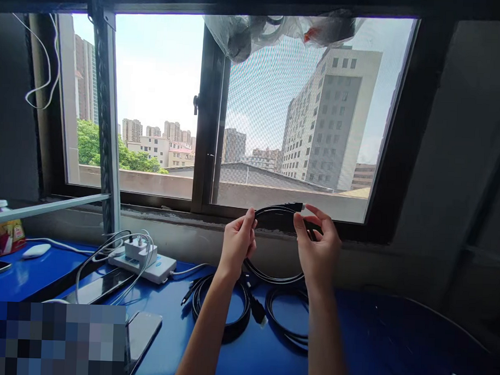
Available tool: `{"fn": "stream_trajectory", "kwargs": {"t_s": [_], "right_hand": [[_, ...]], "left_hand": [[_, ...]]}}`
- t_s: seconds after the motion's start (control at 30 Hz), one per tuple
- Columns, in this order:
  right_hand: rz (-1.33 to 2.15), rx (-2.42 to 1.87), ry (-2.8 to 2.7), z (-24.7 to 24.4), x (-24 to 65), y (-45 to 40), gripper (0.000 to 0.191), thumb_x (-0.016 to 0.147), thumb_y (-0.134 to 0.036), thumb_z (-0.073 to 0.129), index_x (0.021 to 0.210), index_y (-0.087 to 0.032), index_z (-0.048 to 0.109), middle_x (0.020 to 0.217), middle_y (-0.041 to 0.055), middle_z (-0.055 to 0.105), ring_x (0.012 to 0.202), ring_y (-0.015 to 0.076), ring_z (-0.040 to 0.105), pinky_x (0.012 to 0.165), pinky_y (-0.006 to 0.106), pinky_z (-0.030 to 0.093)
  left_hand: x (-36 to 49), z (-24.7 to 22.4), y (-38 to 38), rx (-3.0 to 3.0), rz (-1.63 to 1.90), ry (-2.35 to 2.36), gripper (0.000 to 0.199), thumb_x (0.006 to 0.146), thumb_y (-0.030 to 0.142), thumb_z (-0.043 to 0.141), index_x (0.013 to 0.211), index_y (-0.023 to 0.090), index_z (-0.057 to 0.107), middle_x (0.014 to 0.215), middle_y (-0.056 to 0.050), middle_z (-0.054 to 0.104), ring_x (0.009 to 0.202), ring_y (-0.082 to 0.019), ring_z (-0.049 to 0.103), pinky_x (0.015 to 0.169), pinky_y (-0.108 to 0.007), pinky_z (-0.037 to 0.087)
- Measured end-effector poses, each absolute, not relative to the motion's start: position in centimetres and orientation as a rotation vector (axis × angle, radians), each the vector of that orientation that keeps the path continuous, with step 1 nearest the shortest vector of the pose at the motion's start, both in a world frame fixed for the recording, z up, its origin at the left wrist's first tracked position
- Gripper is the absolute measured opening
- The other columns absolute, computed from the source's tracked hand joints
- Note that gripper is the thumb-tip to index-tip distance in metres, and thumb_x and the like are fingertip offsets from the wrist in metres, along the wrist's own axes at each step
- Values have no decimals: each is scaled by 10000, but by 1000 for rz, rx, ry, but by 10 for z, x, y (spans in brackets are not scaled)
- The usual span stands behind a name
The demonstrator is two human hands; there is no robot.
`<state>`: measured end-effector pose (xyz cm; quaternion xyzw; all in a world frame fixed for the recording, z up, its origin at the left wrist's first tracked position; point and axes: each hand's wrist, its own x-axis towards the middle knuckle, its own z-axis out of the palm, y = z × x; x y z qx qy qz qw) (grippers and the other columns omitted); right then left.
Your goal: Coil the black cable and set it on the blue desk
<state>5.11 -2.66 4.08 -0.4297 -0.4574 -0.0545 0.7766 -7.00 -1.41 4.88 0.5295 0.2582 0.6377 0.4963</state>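
A coiled black cable (273, 279) hangs in the air between my two hands, above the blue table. My left hand (240, 239) is closed around the left side of the loop. On the right side, my right hand (319, 236) pinches the coil with the thumb and fingers, its index finger stretched to the tip of the black connector (293, 206). Below on the table lies a second coiled black cable (196, 308) with its plugs showing, partly behind my left forearm. Another black coil (284, 331) rests under my right hand, partly hidden by that forearm.
At the left stand a white power strip (161, 267) with a plugged-in adapter and tangled cords, two phones (144, 337) and a white mouse (37, 250). A metal post (107, 122) rises before the window. Plastic bags (255, 34) hang overhead. The blue table (375, 345) extends right.
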Motion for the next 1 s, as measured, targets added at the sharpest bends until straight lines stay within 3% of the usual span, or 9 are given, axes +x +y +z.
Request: {"fn": "stream_trajectory", "kwargs": {"t_s": [0.23,0.4,0.77,1.0], "right_hand": [[-302,-874,-1106,37,57,-20,465,780,-594,538,966,-187,664,948,94,624,787,183,580,646,309,466],[-361,-854,-1164,35,58,-18,435,833,-564,490,1002,-203,665,1008,99,623,927,208,575,712,325,481],[-354,-871,-1231,35,52,-17,456,869,-573,419,1099,-248,642,1164,96,577,1109,223,529,865,387,468],[-263,-914,-1257,32,54,-12,606,814,-671,411,1071,-184,666,1049,128,625,1035,240,561,827,392,497]], "left_hand": [[-71,51,-14,1294,1472,637,559,567,720,583,534,198,383,337,120,216,244,-29,247,273,-167,124],[-72,51,-16,1350,1478,628,593,551,754,558,504,207,335,328,120,200,236,-33,259,277,-168,125],[-79,52,-20,1466,1492,677,613,511,702,656,464,197,311,300,91,281,263,-10,212,312,-178,127],[-84,52,-18,1487,1550,691,618,517,702,655,433,193,316,313,78,293,293,-15,222,330,-196,122]]}}
